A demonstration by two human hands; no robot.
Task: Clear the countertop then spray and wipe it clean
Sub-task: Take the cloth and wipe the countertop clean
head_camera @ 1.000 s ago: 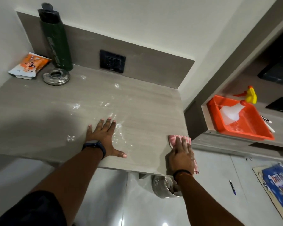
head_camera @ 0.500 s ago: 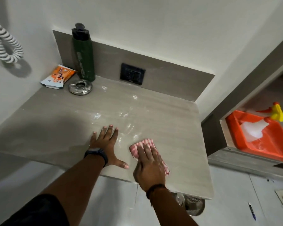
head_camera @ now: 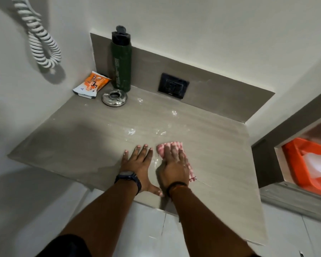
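A grey wood-grain countertop [head_camera: 220,160] is filling the corner between two pale walls, with one matching grey backsplash [head_camera: 220,95] running along its far edge and one black wall socket [head_camera: 173,88] sitting in that strip. Three items are standing or lying at the far left corner: one dark green bottle [head_camera: 121,65] is standing upright against the backsplash, one round metal ashtray [head_camera: 114,98] is lying just in front of it, and one orange and white packet [head_camera: 92,84] is lying just beside the ashtray, against the left wall. One white coiled cord [head_camera: 40,38] is hanging on the left wall, above the packet. Several whitish wet smears [head_camera: 131,131] are showing on the middle of the counter. You are resting your left hand [head_camera: 137,162] flat on the surface, fingers spread wide, thumb reaching toward the near edge, one dark watch [head_camera: 128,179] sitting on that wrist. You are pressing your right hand [head_camera: 173,166] palm down on one pink checked cloth [head_camera: 162,149], fingers extended over it and not curled; the cloth is lying on the counter just beside the left hand, near the front edge, with the smears beyond it. One dark band [head_camera: 176,186] is circling the right wrist. One orange tray [head_camera: 304,164] is sitting in the recess to the right; its contents are too blurred for you to identify.
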